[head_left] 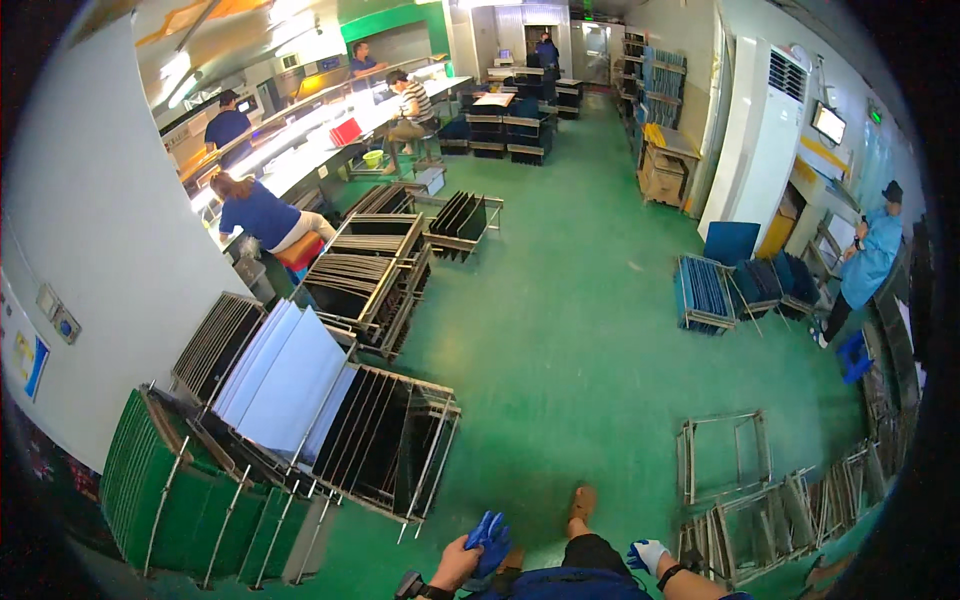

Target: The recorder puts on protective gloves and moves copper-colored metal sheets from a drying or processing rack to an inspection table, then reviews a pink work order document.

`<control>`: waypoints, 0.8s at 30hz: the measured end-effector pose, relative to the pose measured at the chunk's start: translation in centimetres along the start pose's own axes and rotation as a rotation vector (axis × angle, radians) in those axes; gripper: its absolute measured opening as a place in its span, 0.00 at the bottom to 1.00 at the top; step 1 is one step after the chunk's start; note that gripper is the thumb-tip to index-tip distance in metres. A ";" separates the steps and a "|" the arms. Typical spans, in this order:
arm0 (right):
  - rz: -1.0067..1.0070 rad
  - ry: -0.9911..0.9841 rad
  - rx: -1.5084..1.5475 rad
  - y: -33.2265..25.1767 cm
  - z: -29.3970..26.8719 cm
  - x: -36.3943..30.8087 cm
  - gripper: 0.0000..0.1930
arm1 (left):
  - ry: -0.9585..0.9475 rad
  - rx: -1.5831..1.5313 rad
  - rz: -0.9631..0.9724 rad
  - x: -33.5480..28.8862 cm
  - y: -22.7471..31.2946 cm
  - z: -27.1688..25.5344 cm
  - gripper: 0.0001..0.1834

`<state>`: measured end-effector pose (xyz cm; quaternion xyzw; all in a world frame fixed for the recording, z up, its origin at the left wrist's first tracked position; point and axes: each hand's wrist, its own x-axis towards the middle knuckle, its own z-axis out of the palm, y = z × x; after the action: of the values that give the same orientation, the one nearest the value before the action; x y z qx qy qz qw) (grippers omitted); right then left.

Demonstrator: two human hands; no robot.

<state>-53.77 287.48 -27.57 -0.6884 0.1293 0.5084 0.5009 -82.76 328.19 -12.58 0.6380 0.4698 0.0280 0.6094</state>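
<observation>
My left hand is bare, with a dark watch on its wrist, and its fingers close around a blue glove. The glove's fingers stick up and outward beyond my hand. Over to the right, my right hand wears a white glove with blue fingertips and hangs beside my body. Its fingers are loosely apart with nothing visible in them. Both hands are apart from the racks around me. A rack of dark panels stands ahead of my left hand, with large pale-blue sheets beside it.
Green panels stand at the lower left. More metal racks line the left side of the green floor. Bare metal frames stand at the lower right, near blue racked panels. People sit along a lit bench; a person stands at right.
</observation>
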 end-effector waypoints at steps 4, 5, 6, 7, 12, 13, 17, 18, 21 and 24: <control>0.061 -0.027 0.030 -3.7 -3.2 4.4 0.11 | 0.030 0.012 -0.022 3.0 6.1 2.9 0.18; 0.071 -0.019 0.017 -5.6 -3.6 5.1 0.11 | 0.038 0.104 -0.057 3.8 8.1 3.5 0.18; 0.025 0.058 -0.078 -7.6 -3.8 5.6 0.12 | 0.043 0.110 -0.059 4.7 9.8 4.2 0.18; 0.028 0.051 -0.076 -9.7 -4.1 6.1 0.12 | 0.032 0.099 -0.053 5.6 11.4 5.3 0.18; -0.050 0.044 0.023 -20.9 -6.7 7.7 0.11 | -0.009 0.118 0.027 11.2 17.3 11.4 0.18; -0.097 0.020 0.040 -22.3 -7.7 8.5 0.10 | 0.005 0.122 0.022 12.0 18.5 12.5 0.18; -0.050 0.025 0.156 -26.2 -11.5 11.8 0.09 | 0.013 0.073 -0.017 15.6 20.7 15.2 0.18; -0.027 0.054 0.106 -26.9 -11.9 12.2 0.09 | 0.022 0.067 -0.023 16.3 20.6 15.6 0.18; 0.028 0.041 -0.014 -28.3 -12.7 13.9 0.10 | 0.002 0.039 -0.032 17.7 21.8 15.4 0.18; 0.043 -0.016 -0.018 -30.6 -12.2 15.7 0.09 | 0.031 0.000 -0.154 19.0 23.6 14.8 0.17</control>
<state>-18.73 296.85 -23.71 -0.6858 0.1358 0.5257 0.4847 -49.81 333.49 -7.58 0.5996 0.5270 -0.0091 0.6022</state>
